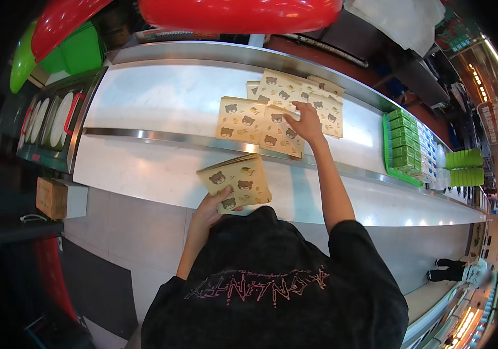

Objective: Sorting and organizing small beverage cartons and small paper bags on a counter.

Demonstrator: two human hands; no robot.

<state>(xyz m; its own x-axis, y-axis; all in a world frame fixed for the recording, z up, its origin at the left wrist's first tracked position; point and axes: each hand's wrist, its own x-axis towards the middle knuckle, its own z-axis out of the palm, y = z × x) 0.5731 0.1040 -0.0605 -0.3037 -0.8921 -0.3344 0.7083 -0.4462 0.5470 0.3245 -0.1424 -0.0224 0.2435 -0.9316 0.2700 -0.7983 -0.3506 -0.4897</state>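
My left hand (215, 204) grips a stack of tan paper bags (241, 182) printed with brown bear faces, near my body over the counter's front edge. The thumb lies across the top face of the stack. Farther away, my right hand (305, 121) reaches over more bear-print paper bags (240, 121) spread on the white counter (157, 96). Its fingers are bent and spread just above or on the upper bags; whether they pinch one I cannot tell. Several bags overlap there, and the front ones reach over the metal strip (162, 136).
At right, a green tray (386, 152) holds stacked green packs (402, 139); green cups (464, 168) stand beside it. White plates (60, 120) sit in a metal rack at left. Red balloons (240, 15) hang over the far edge. A person (458, 270) stands off at right.
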